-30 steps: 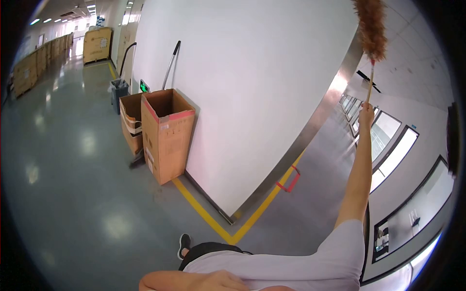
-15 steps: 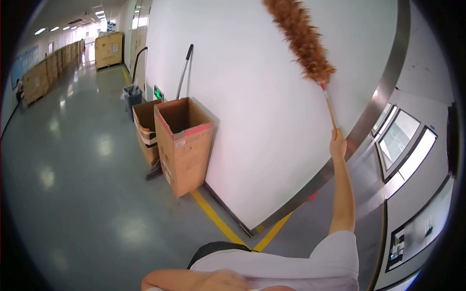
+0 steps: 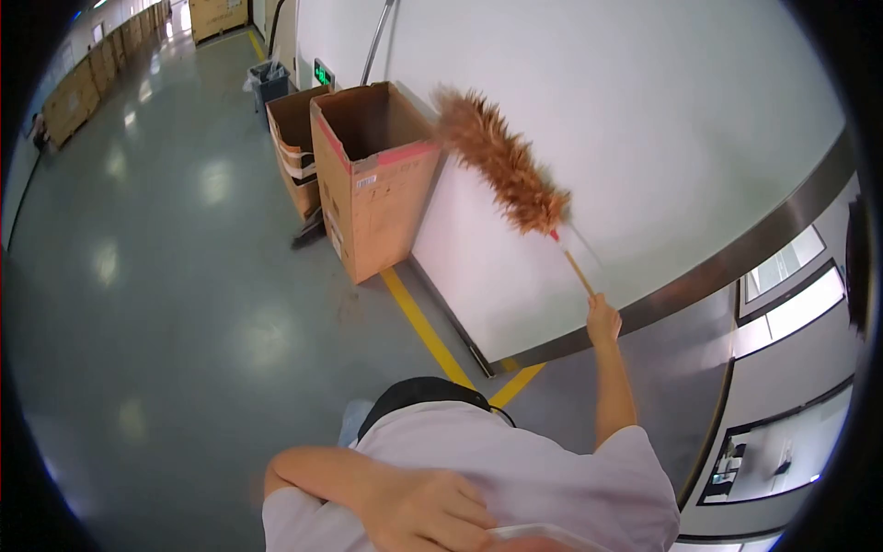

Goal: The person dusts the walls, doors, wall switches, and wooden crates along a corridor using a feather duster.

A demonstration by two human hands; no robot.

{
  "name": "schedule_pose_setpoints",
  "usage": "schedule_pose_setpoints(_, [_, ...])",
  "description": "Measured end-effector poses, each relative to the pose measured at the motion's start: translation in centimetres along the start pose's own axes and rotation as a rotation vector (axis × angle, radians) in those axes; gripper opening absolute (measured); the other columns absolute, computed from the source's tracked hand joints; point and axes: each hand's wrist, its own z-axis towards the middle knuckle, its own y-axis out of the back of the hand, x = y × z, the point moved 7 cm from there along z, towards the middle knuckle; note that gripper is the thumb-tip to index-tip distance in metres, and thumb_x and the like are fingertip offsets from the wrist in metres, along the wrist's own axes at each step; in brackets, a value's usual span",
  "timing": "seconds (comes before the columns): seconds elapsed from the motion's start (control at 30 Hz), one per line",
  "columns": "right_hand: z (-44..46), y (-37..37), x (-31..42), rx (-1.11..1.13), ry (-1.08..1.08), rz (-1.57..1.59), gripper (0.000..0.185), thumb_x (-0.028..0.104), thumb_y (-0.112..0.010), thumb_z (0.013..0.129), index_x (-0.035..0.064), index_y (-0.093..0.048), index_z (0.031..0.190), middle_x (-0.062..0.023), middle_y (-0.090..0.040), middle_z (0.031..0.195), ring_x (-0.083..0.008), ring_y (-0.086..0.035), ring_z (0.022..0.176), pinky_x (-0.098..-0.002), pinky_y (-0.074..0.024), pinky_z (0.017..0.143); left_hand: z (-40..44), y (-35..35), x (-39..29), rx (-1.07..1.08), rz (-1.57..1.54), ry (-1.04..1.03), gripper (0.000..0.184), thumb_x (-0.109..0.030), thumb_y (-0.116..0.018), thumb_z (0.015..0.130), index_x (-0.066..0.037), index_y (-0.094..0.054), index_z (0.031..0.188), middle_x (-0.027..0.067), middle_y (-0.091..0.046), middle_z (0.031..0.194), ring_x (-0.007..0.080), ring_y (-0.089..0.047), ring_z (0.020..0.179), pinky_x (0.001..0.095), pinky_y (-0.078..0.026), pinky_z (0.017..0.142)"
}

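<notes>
My right hand is closed around the thin wooden handle of a feather duster. Its brown feathers stretch up and left across the white wall, their tip close to the tall cardboard box; contact with the wall is hard to judge. My left hand lies against the chest of my pale shirt, fingers laid over the cloth and partly cut off by the lower edge. I make out nothing held in it.
A tall open cardboard box stands against the wall, with a second carton and a grey bin behind it. A metal strip edges the wall. Yellow tape marks the floor. Wooden crates line the far left.
The duster and my right hand have come down and left along the wall, from high up to near the box. My view has tilted downward, showing more of my left hand on my chest.
</notes>
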Motion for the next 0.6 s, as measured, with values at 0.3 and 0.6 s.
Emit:
schedule_pose_setpoints(0.3, [-11.5,-8.1,-1.0,0.367,-0.177,-0.072,0.031,0.036,-0.046,0.084,0.0071,-0.055,0.079,-0.0172,-0.06,0.074,-0.0362,-0.059,0.073,-0.0477,-0.0449,0.065,0.7,1.8,0.1,0.008,-0.108,-0.025,0.032,-0.028,-0.042,0.089,-0.007,-0.05,0.066,0.0126,-0.053,0.074,0.0227,-0.049,0.051,0.0314,-0.037,0.042])
schedule_pose_setpoints(0.6, [-12.7,-3.1,5.1,0.119,-0.249,0.352,0.03,0.031,-0.047,0.085,0.0028,-0.056,0.077,-0.0183,-0.056,0.069,-0.0355,-0.055,0.066,-0.0421,-0.0402,0.058,0.4,3.5,-0.9,-0.062,-0.194,-0.052,0.034,-0.028,-0.04,0.089,-0.005,-0.051,0.066,0.0131,-0.053,0.075,0.0211,-0.046,0.048,0.0295,-0.036,0.04])
